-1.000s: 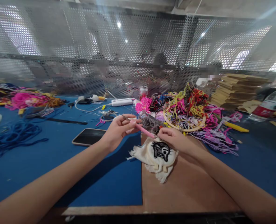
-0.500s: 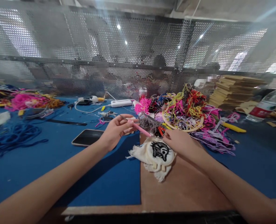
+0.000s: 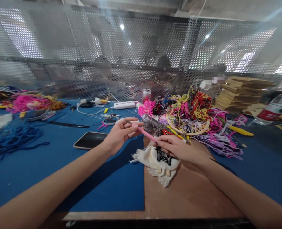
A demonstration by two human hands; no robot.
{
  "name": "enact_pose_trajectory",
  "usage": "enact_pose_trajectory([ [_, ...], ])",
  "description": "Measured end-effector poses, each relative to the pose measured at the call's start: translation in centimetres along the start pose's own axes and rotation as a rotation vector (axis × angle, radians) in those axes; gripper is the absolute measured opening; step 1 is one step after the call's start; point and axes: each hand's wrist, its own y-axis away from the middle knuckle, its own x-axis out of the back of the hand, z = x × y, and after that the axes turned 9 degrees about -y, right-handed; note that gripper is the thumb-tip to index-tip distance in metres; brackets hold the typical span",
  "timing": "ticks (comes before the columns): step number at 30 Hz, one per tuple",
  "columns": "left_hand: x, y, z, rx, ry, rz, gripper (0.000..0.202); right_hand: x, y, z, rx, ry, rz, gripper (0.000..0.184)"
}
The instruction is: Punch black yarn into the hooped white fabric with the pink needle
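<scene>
My left hand is closed around a pink punch needle, its metal tip pointing up and left. My right hand pinches at the needle's lower end; whatever thread it holds is too thin to make out. Just below both hands lies an embroidery hoop with cream cloth and a black stitched figure, resting on a brown board. My right hand partly covers the hoop.
A heap of coloured yarn with a wooden hoop sits behind my hands. A phone lies on the blue table to the left, with blue yarn further left. Stacked boards and a bottle stand at the right. People sit behind a perforated screen.
My right hand reached back toward the yarn heap, then returned left to the needle's lower end, over the hoop. My left hand stayed put with the needle.
</scene>
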Motion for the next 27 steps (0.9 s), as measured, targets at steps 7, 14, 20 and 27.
enact_pose_trajectory([
  [7,-0.1,0.0,0.1,0.010,0.016,-0.018,0.021,0.7,-0.1,-0.2,0.114,0.728,0.281,0.024],
  [14,0.1,0.0,0.1,0.008,0.005,-0.004,0.021,1.2,-0.1,-0.3,0.024,0.995,0.388,0.021],
  [20,0.2,0.0,0.0,0.008,0.007,0.006,0.021,1.6,-0.3,0.2,0.009,1.042,0.458,0.019],
  [27,0.2,-0.1,0.1,0.004,-0.005,-0.003,0.020,1.6,-0.2,0.2,0.022,1.000,0.426,0.020],
])
